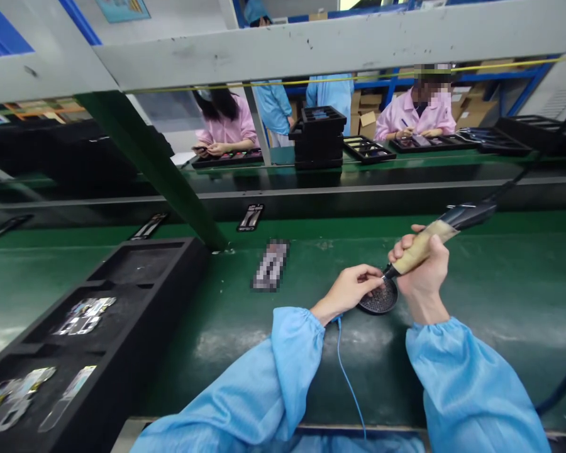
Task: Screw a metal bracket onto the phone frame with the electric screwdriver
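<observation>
Small round black disc (378, 301), flat on the green surface (500, 283), just ahead of both blue sleeves and close to the near edge. Dark, with fine holes or a mesh pattern on top, maybe a little parts dish; too small to tell more. Left hand (353, 290) resting on its left rim, fingers curled, pinching or steadying the disc; exact contact partly hidden. Right hand (422, 267) closed in a fist around a powered hand tool (434, 239), tan wrapped grip, black body going up to the right into a dark cable; tip pointing down to the disc, touching or nearly touching at the upper edge. For doing this step well, probably: keep the tool steady with the tip pressed straight, hold the disc firm with the left fingers so no sliding on the smooth belt, keep fingertips away from the tip. Thin blue cord (346, 371) hanging from the left wrist down to the surface edge. Further ahead, a blurred small flat item (270, 264) on the belt, well apart from the hands. At left, a black tray (136, 277) with compartments, some holding flat shiny parts. Beyond the belt, other people in pink and blue coats with more black trays, their hands busy on their own side.
</observation>
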Available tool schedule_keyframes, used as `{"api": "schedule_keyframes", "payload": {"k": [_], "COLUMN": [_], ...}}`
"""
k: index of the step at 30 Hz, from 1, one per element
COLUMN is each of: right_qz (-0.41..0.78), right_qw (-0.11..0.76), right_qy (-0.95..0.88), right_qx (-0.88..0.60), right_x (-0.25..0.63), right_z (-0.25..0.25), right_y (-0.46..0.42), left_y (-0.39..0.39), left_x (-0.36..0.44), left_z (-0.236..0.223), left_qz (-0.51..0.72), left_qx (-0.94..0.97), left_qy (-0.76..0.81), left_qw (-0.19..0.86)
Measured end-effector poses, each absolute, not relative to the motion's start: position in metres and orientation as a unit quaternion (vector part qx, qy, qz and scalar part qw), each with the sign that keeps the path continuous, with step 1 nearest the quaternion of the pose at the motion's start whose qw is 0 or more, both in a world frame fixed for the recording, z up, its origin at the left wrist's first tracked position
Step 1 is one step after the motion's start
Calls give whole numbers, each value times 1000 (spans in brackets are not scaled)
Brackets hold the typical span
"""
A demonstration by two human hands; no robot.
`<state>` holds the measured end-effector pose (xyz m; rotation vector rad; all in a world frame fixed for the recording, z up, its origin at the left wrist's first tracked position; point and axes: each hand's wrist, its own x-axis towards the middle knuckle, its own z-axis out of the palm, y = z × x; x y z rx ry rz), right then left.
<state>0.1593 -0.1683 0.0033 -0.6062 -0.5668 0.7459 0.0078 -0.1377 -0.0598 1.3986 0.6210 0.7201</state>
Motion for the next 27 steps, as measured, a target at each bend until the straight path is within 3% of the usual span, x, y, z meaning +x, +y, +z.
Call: {"api": "schedule_keyframes", "payload": {"k": [12,19,27], "right_qz": [324,315,321], "right_qw": [867,871,865], "right_qy": [-241,-241,-259], "right_qx": [-290,-291,-287], "right_x": [161,165,162], "right_z": [4,1,-3], "right_y": [-174,-172,-173], "left_y": [-141,-143,-142], "left_x": [7,3,7], "left_z": [-62,-50,-51], "left_qz": [336,333,342], "left_qx": [651,723,704], "left_qy": [280,324,304], "left_qw": [621,511,544]}}
